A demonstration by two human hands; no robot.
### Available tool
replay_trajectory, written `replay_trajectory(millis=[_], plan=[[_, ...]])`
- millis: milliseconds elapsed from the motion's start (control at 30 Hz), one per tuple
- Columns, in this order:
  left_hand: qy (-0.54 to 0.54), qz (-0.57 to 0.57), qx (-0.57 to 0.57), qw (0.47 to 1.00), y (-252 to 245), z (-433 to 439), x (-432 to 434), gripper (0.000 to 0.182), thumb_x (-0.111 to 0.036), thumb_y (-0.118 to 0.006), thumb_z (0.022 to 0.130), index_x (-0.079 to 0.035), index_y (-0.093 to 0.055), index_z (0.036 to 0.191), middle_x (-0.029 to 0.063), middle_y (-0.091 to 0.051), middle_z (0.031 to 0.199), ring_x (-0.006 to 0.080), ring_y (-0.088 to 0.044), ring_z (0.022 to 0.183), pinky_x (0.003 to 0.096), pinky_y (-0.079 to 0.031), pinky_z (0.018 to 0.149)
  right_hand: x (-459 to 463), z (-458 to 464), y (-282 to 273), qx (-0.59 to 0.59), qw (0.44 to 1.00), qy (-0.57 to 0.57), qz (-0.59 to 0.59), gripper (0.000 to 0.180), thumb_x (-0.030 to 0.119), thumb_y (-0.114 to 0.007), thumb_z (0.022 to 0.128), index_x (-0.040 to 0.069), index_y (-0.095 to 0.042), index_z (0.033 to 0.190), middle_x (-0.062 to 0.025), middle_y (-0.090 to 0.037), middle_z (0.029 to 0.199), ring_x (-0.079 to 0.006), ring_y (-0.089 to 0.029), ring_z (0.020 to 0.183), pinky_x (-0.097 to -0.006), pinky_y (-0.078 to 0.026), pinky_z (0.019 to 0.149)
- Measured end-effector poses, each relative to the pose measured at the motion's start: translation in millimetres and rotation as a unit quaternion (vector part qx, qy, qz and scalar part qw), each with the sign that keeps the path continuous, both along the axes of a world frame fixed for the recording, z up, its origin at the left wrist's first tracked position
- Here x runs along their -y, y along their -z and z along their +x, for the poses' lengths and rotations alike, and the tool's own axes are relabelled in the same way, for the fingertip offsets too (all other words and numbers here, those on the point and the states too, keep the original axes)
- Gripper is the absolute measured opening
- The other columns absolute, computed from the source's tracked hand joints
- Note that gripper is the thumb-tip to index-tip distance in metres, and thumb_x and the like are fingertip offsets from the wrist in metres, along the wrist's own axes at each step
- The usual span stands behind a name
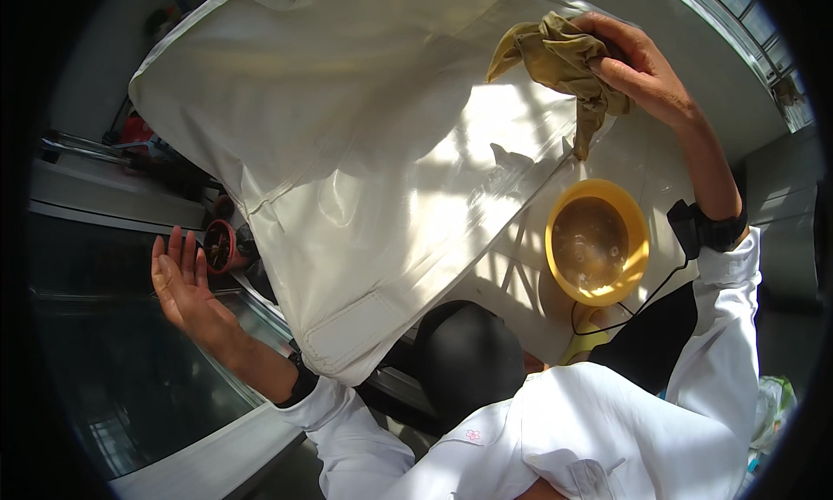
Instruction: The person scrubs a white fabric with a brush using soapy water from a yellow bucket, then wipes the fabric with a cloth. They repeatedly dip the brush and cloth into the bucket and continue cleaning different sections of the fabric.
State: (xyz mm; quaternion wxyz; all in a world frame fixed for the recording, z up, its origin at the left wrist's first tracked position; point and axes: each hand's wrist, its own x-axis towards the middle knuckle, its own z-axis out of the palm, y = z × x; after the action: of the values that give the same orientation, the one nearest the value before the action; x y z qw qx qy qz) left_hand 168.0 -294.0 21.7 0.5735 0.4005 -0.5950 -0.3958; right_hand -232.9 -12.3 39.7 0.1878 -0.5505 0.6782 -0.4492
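Note:
My right hand (641, 67) grips a crumpled, wet-looking tan cloth (566, 61) at the upper right, over the edge of a large cream-white plastic-like sheet (364, 149). The cloth hangs down in folds, one end towards a yellow basin (641, 266). Cloudy brownish water fills much of that basin, which stands on the pale floor below my right hand. At the left, my left hand (189, 285) is raised with its palm up and fingers extended, holding nothing. It is beside the sheet's left edge, apart from it.
A red flowerpot (220, 246) stands left of the sheet. Below my left hand lies a dark glass panel (130, 350) with a pale frame. A black rounded object (472, 357) is close to my body. A white wall (709, 64) borders the right side, with a barred window beyond.

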Motion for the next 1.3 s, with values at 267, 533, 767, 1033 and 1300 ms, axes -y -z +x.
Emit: replay_trajectory(millis=[267, 533, 767, 1033, 1300], plan=[[0.246, -0.319, 0.126, 0.906, -13, -8, -176, 0.033, -0.010, -0.044, 0.094, 0.006, -0.054, 0.121, 0.0220, -0.064, 0.111, 0.0306, -0.063, 0.103, 0.0463, -0.048, 0.098, 30, 60, 95, -0.423, 0.894, 0.145, 0.018, 0.035, 0.014, -0.066, 0.072, 0.013, -0.063, 0.106, -0.0091, -0.057, 0.098, -0.0284, -0.057, 0.094, -0.0429, -0.045, 0.074], [0.321, -0.072, 0.072, 0.942, -23, -85, -178, 0.047, -0.004, -0.049, 0.090, 0.003, -0.045, 0.136, 0.0188, -0.054, 0.133, 0.0285, -0.051, 0.127, 0.0428, -0.034, 0.111, 21, 150, 46, 0.435, 0.892, -0.125, 0.001, 0.035, 0.023, -0.058, 0.082, 0.000, -0.062, 0.109, -0.0090, -0.064, 0.093, -0.0150, -0.062, 0.085, -0.0325, -0.053, 0.076], [0.348, 0.077, 0.029, 0.934, -46, -134, -175, 0.077, -0.046, -0.060, 0.086, -0.012, -0.033, 0.150, 0.0168, -0.041, 0.144, 0.0269, -0.040, 0.132, 0.0450, -0.034, 0.103, 4, 64, 13, 0.707, 0.659, -0.196, -0.168, 0.052, 0.037, -0.051, 0.093, -0.004, -0.051, 0.124, -0.0184, -0.062, 0.115, -0.0269, -0.064, 0.102, -0.0405, -0.052, 0.094], [0.494, 0.179, 0.021, 0.851, -19, -246, -169, 0.063, -0.034, -0.066, 0.092, -0.006, -0.037, 0.140, 0.0136, -0.054, 0.128, 0.0237, -0.056, 0.116, 0.0357, -0.049, 0.093, 14, 55, 4, 0.536, 0.805, -0.196, -0.162, 0.064, 0.055, -0.047, 0.094, 0.004, -0.051, 0.133, -0.0096, -0.057, 0.127, -0.0219, -0.052, 0.117, -0.0387, -0.038, 0.103], [0.330, 0.276, -0.149, 0.891, -46, -287, -63, 0.028, -0.026, -0.054, 0.098, -0.005, -0.053, 0.116, 0.0135, -0.063, 0.108, 0.0300, -0.065, 0.099, 0.0538, -0.053, 0.090, 0, -32, 9, -0.247, 0.848, 0.408, -0.231, 0.042, 0.027, -0.062, 0.088, 0.007, -0.062, 0.125, -0.0140, -0.058, 0.130, -0.0333, -0.061, 0.110, -0.0392, -0.050, 0.094]])
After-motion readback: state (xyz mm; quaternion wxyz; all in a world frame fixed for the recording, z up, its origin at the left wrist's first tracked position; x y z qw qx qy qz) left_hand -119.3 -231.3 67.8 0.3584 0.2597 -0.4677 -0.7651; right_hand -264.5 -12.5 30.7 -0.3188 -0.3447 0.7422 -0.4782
